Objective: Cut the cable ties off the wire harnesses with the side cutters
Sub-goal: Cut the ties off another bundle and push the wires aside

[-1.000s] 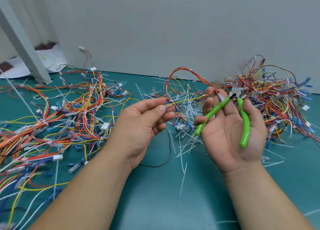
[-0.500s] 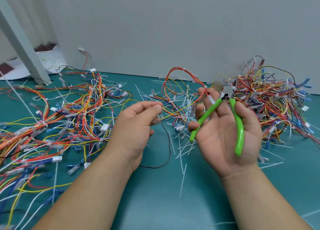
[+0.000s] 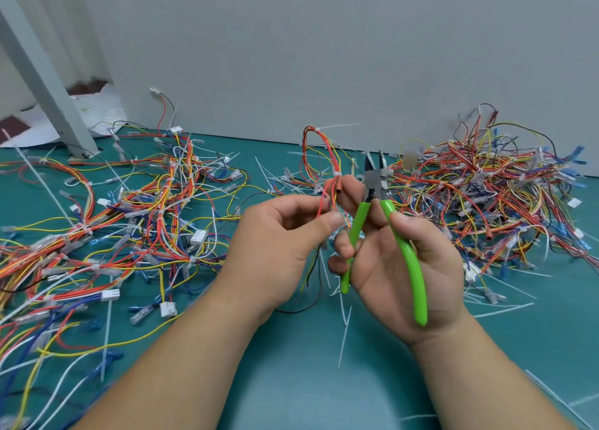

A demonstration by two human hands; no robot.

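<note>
Green handles: the side cutters (image 3: pixel 372 183) lie in the upturned right hand (image 3: pixel 398 274), nose pointing up and away, blades parted in a narrow V.
Right hand: palm up. The fingers curl round the left handle, the thumb lies along the right one, and the upper fingertips reach the wires beside the cutter head.
Left hand: the left hand (image 3: pixel 282 238) is turned knuckles toward the camera, with thumb and forefinger pinching the wire harness (image 3: pixel 324 150) just left of the cutters.
Wire harness: red, orange and yellow strands rise from the pinch in a loop above both hands.
Cable tie: a white cable tie (image 3: pixel 337 173) binds the strands just above the fingertips, to the left of the open blades and not between them.
Writing: clear tags on the wires are too blurred to read.
Left pile (image 3: pixel 146 202): tangled harnesses with white plugs, spread over the teal mat (image 3: pixel 291 384).
Right pile (image 3: pixel 486 196): a denser heap against the grey wall (image 3: pixel 324 56).
Loose ties (image 3: pixel 344 335): white strips scattered on the mat under and behind the hands.
</note>
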